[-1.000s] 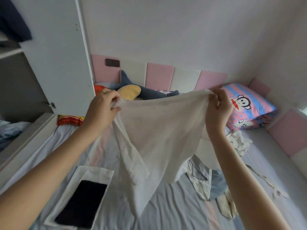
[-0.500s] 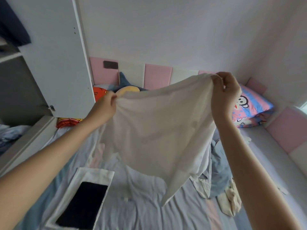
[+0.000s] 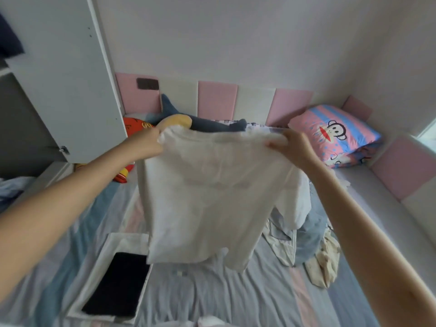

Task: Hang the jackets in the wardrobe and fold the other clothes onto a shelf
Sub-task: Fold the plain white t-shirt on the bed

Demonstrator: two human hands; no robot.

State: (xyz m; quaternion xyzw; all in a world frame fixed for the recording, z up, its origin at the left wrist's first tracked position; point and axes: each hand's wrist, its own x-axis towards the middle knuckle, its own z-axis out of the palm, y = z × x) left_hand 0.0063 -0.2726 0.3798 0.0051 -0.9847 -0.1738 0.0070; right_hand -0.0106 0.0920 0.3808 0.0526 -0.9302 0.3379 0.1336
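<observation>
A white T-shirt [image 3: 207,199] hangs in the air over the bed, spread flat between my two hands. My left hand [image 3: 145,143] grips its top left corner and my right hand [image 3: 295,147] pinches its top right corner. The shirt's lower hem dangles just above the striped sheet [image 3: 212,296]. More loose clothes [image 3: 304,234] lie in a heap on the bed behind and to the right of the shirt, partly hidden by it. The wardrobe's open white door [image 3: 68,74] stands at the left, with a dark garment [image 3: 9,41] up at its top edge.
A folded white cloth with a black piece on it [image 3: 118,279] lies on the bed at the lower left. A shark plush [image 3: 207,125] and a cartoon pillow [image 3: 335,135] sit by the pink padded wall. A pale blue cloth [image 3: 11,190] lies at the far left.
The shirt was held bunched and slanted with my right hand high. Now both hands are level and the shirt hangs straight and flat, showing its neckline.
</observation>
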